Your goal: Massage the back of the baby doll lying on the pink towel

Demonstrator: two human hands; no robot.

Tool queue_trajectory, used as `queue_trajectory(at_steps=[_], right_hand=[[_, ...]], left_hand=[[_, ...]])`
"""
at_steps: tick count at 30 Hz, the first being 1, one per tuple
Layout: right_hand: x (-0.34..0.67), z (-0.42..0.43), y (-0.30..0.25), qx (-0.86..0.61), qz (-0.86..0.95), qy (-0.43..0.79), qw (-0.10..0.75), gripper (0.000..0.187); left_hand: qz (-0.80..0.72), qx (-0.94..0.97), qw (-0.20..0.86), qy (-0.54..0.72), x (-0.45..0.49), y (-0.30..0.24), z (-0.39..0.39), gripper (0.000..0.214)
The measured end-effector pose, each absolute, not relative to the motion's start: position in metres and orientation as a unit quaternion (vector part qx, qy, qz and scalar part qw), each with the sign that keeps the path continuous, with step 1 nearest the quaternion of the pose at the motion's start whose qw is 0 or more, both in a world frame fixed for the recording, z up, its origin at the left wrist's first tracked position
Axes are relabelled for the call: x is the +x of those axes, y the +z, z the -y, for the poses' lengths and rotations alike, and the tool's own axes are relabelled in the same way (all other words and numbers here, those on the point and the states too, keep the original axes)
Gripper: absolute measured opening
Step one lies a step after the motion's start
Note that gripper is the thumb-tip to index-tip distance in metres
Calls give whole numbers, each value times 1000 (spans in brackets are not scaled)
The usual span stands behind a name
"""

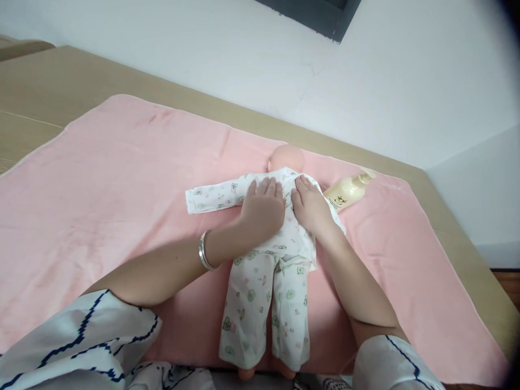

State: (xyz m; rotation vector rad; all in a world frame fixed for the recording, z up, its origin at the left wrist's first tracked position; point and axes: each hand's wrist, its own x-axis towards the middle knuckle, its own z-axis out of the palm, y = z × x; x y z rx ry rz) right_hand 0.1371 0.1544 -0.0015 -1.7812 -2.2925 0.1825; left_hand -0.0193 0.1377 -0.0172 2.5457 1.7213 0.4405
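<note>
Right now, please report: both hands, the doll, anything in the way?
Left hand and right hand open, resting on doll. Doll dressed, lying on pink blanket. Bottle alongside, blocking neither hand.

Left sleeve: loose white cloth sleeve [60,360], wide at the opening, crossed by jagged navy-blue lines that climb in small stair-like steps
Left sleeve opening: loose around the arm near the elbow, a navy line running close to its edge
Left forearm [162,265]: bare from sleeve to bracelet
Left wrist: rigid, shiny silver-coloured metal bracelet [202,252], a narrow band
Left hand [264,208]: bare, fingers slender
Right sleeve: loose white cloth sleeve [376,365], one stepped navy line slanting down it
Right forearm [353,281] and right hand [311,208]: bare
Lower clothing: white cloth [199,379] with dark lines, mostly cut off by the frame
</note>
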Motion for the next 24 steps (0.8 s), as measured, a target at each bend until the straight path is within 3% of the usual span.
queue_trajectory(at_steps=[11, 24], right_hand=[[116, -110, 12, -580, 814, -18, 27, 57], [132, -163, -21, -624, 766, 60, 143, 64]], left_hand=[[-561, 796, 30, 226, -28, -30, -174, 54], [-559, 793, 8, 243, -26, -42, -175, 56]])
